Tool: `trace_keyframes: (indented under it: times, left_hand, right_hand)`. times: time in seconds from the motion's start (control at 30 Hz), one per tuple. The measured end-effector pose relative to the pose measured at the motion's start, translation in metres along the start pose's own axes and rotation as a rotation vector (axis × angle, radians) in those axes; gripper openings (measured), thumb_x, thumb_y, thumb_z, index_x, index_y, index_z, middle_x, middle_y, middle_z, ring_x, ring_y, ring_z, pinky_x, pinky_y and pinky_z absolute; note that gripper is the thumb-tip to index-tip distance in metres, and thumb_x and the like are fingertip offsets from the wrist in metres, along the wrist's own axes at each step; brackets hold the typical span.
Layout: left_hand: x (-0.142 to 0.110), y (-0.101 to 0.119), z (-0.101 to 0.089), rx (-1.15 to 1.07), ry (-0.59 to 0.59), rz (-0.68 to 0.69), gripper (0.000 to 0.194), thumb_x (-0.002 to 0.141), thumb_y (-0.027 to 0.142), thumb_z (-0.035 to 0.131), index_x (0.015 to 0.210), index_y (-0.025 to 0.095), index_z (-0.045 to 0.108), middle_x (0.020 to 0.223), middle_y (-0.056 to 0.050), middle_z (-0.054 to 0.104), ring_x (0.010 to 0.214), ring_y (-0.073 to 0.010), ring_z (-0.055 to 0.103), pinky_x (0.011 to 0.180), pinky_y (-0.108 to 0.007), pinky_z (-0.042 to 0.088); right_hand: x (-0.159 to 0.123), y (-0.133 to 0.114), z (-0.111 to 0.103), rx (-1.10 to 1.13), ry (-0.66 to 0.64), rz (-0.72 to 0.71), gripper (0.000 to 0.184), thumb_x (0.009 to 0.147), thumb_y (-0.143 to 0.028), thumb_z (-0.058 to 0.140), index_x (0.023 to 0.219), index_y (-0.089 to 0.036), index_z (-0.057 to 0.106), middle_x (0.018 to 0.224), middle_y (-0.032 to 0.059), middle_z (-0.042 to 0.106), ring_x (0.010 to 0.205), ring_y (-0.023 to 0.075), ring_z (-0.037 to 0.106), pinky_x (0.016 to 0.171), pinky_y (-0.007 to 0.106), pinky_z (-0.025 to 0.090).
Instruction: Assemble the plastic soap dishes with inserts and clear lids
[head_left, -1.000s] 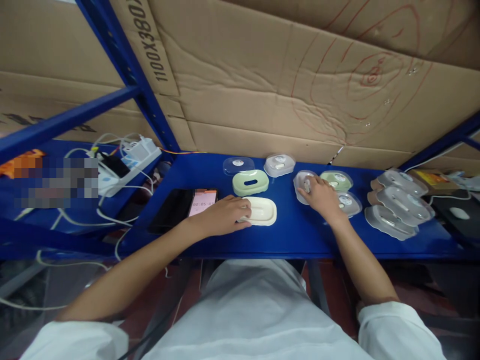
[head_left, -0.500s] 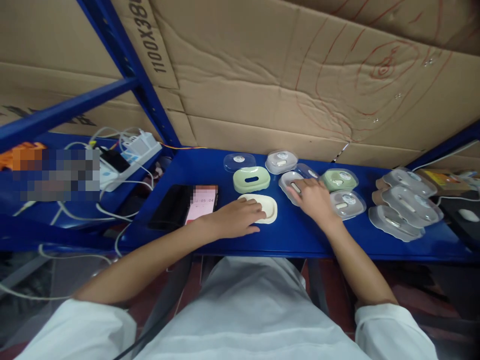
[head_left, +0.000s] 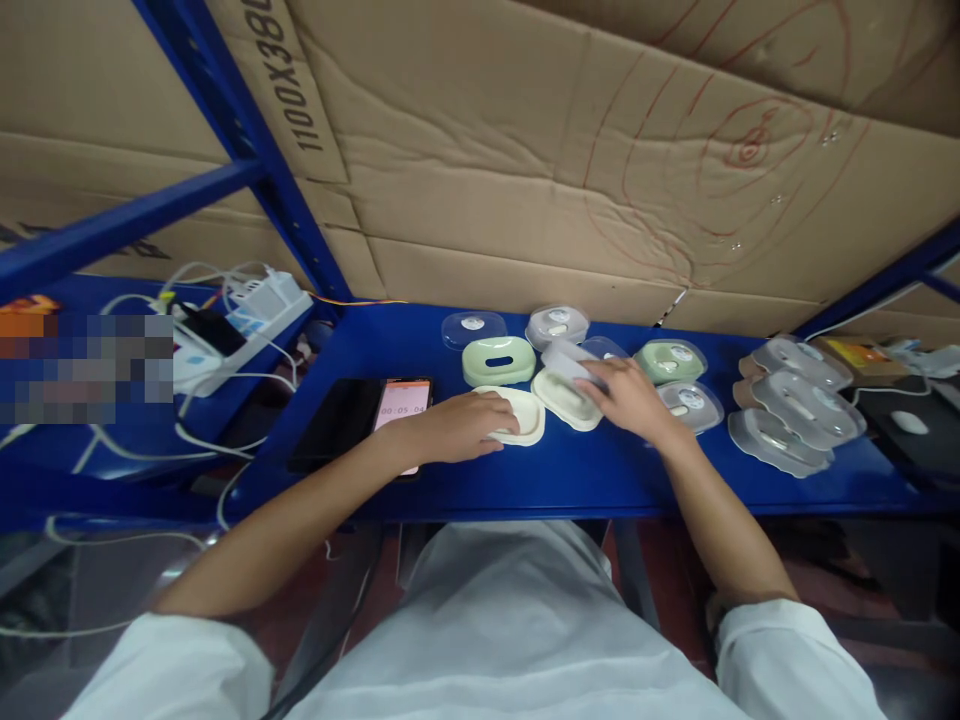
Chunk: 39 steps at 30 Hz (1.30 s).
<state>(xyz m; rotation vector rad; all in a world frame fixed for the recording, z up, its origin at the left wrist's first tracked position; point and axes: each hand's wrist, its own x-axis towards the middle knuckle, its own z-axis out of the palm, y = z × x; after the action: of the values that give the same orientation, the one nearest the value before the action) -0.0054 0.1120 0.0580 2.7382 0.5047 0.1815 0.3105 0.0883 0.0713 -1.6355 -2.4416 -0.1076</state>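
Observation:
My left hand (head_left: 466,424) rests on the near left part of a cream oval soap dish (head_left: 525,415) on the blue shelf (head_left: 570,470), fingers curled over its rim. My right hand (head_left: 628,397) grips a cream dish part with a clear lid (head_left: 566,385), tilted, just right of the cream dish and touching it. A pale green dish (head_left: 499,361) sits behind them.
Clear lidded dishes (head_left: 556,324) and a green one (head_left: 670,360) stand behind and right of my hands; a stack of clear pieces (head_left: 795,405) lies far right. A phone (head_left: 403,405) and a dark tablet (head_left: 330,420) lie left, with a power strip (head_left: 247,315) and cables beyond.
My right hand has carried the lidded piece leftwards from the group on the right to beside the cream dish. My left hand has stayed on the cream dish.

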Motion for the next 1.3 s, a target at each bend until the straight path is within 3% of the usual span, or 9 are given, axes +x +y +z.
trace_keyframes:
  times: [0.13, 0.23, 0.33, 0.57, 0.67, 0.77, 1.0, 1.17, 1.3]
  left_hand:
    - [0.001, -0.007, -0.005, -0.086, -0.020, -0.003, 0.022, 0.097, 0.018, 0.073, 0.119, 0.021, 0.074, 0.123, -0.007, 0.076, 0.120, -0.0256, 0.066, 0.104, -0.034, 0.048]
    - [-0.001, -0.010, -0.007, -0.155, -0.024, 0.003, 0.022, 0.098, 0.021, 0.073, 0.120, 0.021, 0.074, 0.124, -0.007, 0.076, 0.123, -0.0254, 0.066, 0.105, -0.033, 0.048]
    - [-0.002, -0.012, -0.007, -0.200, -0.013, 0.002, 0.024, 0.096, 0.022, 0.075, 0.121, 0.022, 0.075, 0.125, -0.007, 0.075, 0.124, -0.0252, 0.066, 0.107, -0.034, 0.049]
    - [-0.008, -0.016, 0.000, -0.229, 0.036, 0.021, 0.027, 0.097, 0.025, 0.075, 0.123, 0.024, 0.076, 0.129, -0.008, 0.075, 0.126, -0.0254, 0.067, 0.109, -0.036, 0.051]
    - [-0.014, -0.015, 0.004, -0.210, 0.066, 0.021, 0.027, 0.097, 0.023, 0.075, 0.123, 0.024, 0.076, 0.134, -0.009, 0.074, 0.129, -0.0251, 0.066, 0.111, -0.037, 0.051]
    - [-0.017, -0.011, 0.006, -0.162, 0.087, 0.008, 0.025, 0.097, 0.020, 0.074, 0.122, 0.024, 0.077, 0.134, -0.008, 0.075, 0.129, -0.0246, 0.067, 0.111, -0.036, 0.050]
    - [-0.015, -0.007, 0.006, -0.146, 0.106, -0.003, 0.024, 0.099, 0.019, 0.071, 0.121, 0.024, 0.077, 0.127, -0.006, 0.077, 0.124, -0.0238, 0.068, 0.107, -0.035, 0.051]
    - [-0.014, -0.009, 0.006, -0.164, 0.100, 0.011, 0.021, 0.100, 0.021, 0.069, 0.119, 0.023, 0.077, 0.125, -0.006, 0.078, 0.121, -0.0243, 0.068, 0.106, -0.036, 0.051]
    - [-0.013, -0.010, 0.007, -0.171, 0.108, 0.009, 0.021, 0.101, 0.022, 0.068, 0.119, 0.024, 0.078, 0.125, -0.007, 0.078, 0.122, -0.0240, 0.068, 0.106, -0.037, 0.051]
  right_hand:
    - [0.020, 0.042, -0.016, -0.087, 0.140, 0.063, 0.045, 0.109, -0.036, 0.049, 0.148, -0.021, 0.064, 0.140, 0.0142, 0.073, 0.132, 0.0322, 0.064, 0.111, 0.049, 0.043]
    - [0.035, 0.077, -0.018, -0.211, 0.048, 0.208, 0.043, 0.104, -0.026, 0.052, 0.142, -0.018, 0.070, 0.133, 0.0183, 0.075, 0.128, 0.0351, 0.066, 0.111, 0.052, 0.044]
    - [0.048, 0.093, -0.011, -0.255, -0.042, 0.270, 0.046, 0.098, -0.019, 0.057, 0.142, -0.015, 0.069, 0.136, 0.0202, 0.073, 0.127, 0.0360, 0.067, 0.111, 0.051, 0.045]
    - [0.103, 0.063, 0.018, -0.021, -0.105, 0.066, 0.075, 0.095, -0.018, 0.067, 0.165, -0.024, 0.044, 0.173, 0.0130, 0.038, 0.159, 0.0356, 0.038, 0.123, 0.058, 0.037]
    - [0.120, 0.055, 0.020, 0.065, -0.165, 0.058, 0.070, 0.092, -0.019, 0.074, 0.159, -0.026, 0.054, 0.168, 0.0111, 0.048, 0.155, 0.0334, 0.045, 0.123, 0.053, 0.037]
    - [0.121, 0.055, 0.013, 0.092, -0.160, 0.044, 0.051, 0.097, -0.029, 0.072, 0.148, -0.031, 0.066, 0.155, 0.0061, 0.063, 0.145, 0.0308, 0.058, 0.119, 0.047, 0.042]
    - [0.103, 0.039, 0.010, 0.095, 0.130, 0.027, 0.033, 0.108, -0.032, 0.053, 0.129, -0.021, 0.076, 0.137, 0.0101, 0.075, 0.130, 0.0293, 0.065, 0.112, 0.046, 0.043]
    - [0.088, 0.017, 0.036, 0.099, -0.029, -0.034, 0.038, 0.107, -0.037, 0.059, 0.139, -0.020, 0.071, 0.142, 0.0118, 0.073, 0.132, 0.0272, 0.066, 0.112, 0.042, 0.046]
    - [0.086, 0.015, 0.047, 0.077, -0.047, -0.011, 0.036, 0.108, -0.033, 0.058, 0.138, -0.019, 0.071, 0.143, 0.0120, 0.072, 0.136, 0.0268, 0.064, 0.114, 0.041, 0.045]
